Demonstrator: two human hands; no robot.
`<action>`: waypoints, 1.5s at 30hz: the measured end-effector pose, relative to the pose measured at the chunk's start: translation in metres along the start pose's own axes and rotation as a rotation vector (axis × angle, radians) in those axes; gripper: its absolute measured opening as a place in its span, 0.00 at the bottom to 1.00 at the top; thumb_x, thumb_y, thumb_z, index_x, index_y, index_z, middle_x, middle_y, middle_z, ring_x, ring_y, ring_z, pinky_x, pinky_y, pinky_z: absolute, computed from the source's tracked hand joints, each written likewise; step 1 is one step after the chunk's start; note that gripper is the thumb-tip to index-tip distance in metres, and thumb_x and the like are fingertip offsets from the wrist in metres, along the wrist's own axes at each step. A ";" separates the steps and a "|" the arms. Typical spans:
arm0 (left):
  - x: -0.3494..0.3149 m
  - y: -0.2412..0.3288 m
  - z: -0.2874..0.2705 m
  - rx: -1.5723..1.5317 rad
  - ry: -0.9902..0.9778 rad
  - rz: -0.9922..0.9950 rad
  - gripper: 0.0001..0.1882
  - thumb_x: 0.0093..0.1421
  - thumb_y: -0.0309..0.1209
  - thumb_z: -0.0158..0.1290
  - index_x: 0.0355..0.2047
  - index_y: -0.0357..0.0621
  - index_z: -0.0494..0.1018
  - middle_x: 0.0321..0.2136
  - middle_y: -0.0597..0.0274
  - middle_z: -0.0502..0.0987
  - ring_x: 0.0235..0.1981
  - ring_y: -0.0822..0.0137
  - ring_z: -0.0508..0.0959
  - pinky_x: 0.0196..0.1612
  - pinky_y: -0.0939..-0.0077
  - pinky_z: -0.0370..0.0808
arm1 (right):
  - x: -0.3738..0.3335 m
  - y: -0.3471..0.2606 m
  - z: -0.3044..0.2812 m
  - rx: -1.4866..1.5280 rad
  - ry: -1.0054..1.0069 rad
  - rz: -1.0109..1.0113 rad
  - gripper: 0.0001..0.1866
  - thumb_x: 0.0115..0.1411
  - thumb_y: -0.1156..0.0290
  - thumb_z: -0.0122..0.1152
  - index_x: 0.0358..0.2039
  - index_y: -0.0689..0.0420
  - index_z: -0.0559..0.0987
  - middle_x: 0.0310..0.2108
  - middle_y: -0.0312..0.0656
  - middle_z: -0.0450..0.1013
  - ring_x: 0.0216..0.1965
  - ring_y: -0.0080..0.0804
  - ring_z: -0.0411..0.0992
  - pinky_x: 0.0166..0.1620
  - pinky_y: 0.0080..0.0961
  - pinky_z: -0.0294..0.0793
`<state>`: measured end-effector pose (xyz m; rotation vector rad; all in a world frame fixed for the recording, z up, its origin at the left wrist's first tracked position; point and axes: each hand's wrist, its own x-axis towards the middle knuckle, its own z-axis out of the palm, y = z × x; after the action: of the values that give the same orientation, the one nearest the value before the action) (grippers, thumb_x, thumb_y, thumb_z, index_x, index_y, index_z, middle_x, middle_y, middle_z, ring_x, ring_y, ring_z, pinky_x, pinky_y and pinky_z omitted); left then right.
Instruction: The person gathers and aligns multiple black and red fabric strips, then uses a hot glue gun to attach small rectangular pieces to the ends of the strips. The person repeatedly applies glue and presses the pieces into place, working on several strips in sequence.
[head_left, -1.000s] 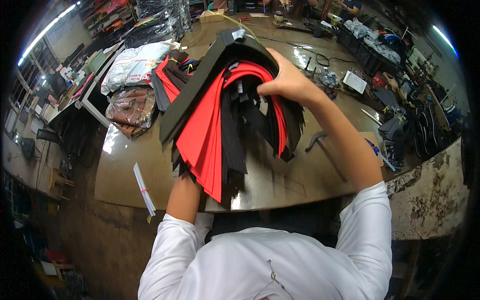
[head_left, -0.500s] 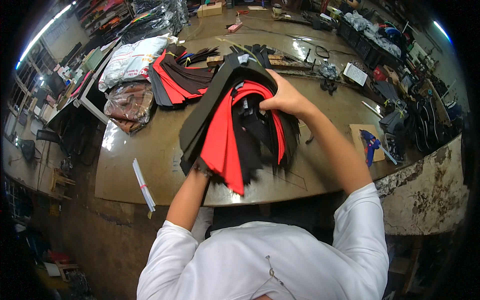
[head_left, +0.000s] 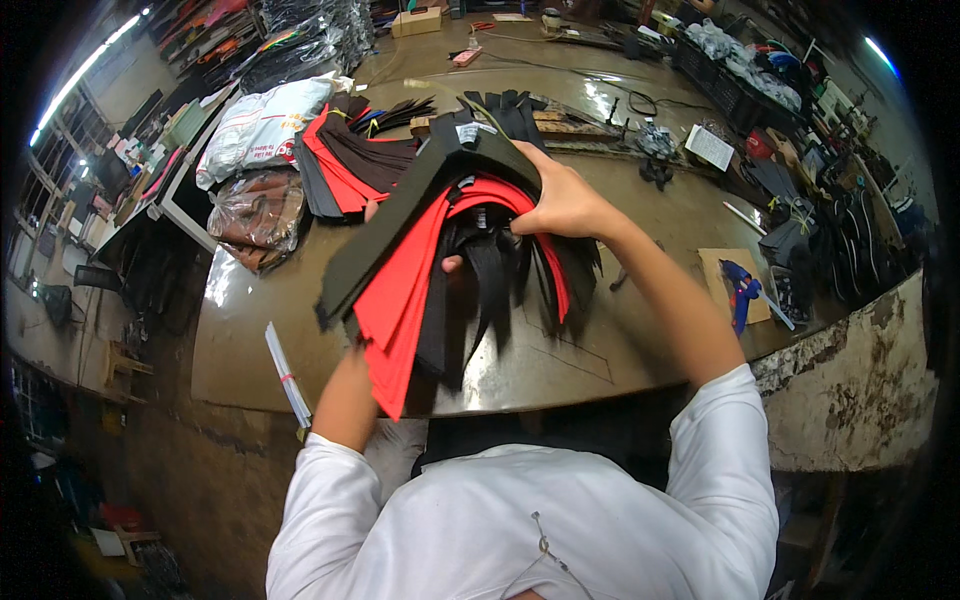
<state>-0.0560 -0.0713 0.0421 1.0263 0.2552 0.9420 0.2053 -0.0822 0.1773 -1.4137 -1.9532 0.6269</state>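
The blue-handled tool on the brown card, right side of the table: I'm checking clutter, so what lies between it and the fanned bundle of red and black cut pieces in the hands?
In the head view, only bare glossy tabletop separates the blue-handled tool from the red and black bundle, crossed by the person's right forearm.

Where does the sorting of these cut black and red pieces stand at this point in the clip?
Seemingly done: a fanned pile of black and red pieces lies on the worktable. In hand: the right hand grips the top of a thick bundle of black and red cut pieces, while the left hand, mostly hidden, supports it from below. Left: that whole bundle, so the end probably isn't near.
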 end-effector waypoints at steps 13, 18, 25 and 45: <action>-0.038 0.137 -0.055 1.406 0.463 -0.114 0.11 0.63 0.30 0.49 0.40 0.39 0.78 0.33 0.56 0.80 0.34 0.70 0.77 0.38 0.75 0.73 | -0.044 0.036 0.089 -0.404 0.024 0.175 0.54 0.33 0.59 0.71 0.65 0.39 0.58 0.37 0.49 0.77 0.44 0.52 0.68 0.49 0.42 0.63; -0.064 0.062 0.089 1.536 0.652 0.161 0.21 0.59 0.46 0.55 0.26 0.37 0.77 0.21 0.51 0.78 0.24 0.55 0.79 0.28 0.67 0.73 | -0.042 0.038 0.085 -0.404 -0.023 0.160 0.57 0.33 0.50 0.74 0.66 0.39 0.57 0.37 0.49 0.77 0.44 0.52 0.67 0.50 0.43 0.63; -0.038 -0.015 0.082 1.681 0.422 -0.228 0.22 0.49 0.39 0.60 0.36 0.31 0.74 0.35 0.40 0.77 0.36 0.44 0.78 0.40 0.55 0.75 | -0.042 0.043 0.079 -0.331 0.043 0.126 0.55 0.41 0.28 0.63 0.65 0.46 0.62 0.46 0.57 0.72 0.48 0.53 0.64 0.53 0.43 0.63; -0.056 0.041 0.042 0.382 0.023 -0.774 0.10 0.68 0.36 0.48 0.38 0.42 0.69 0.24 0.69 0.71 0.17 0.80 0.69 0.20 0.87 0.65 | -0.056 0.045 0.083 -0.354 0.300 -0.007 0.35 0.58 0.36 0.51 0.48 0.57 0.75 0.35 0.51 0.66 0.40 0.48 0.68 0.43 0.40 0.68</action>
<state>-0.0870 -0.1330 0.0851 1.1302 0.8078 0.1991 0.1862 -0.1229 0.0773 -1.6029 -1.8830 0.0537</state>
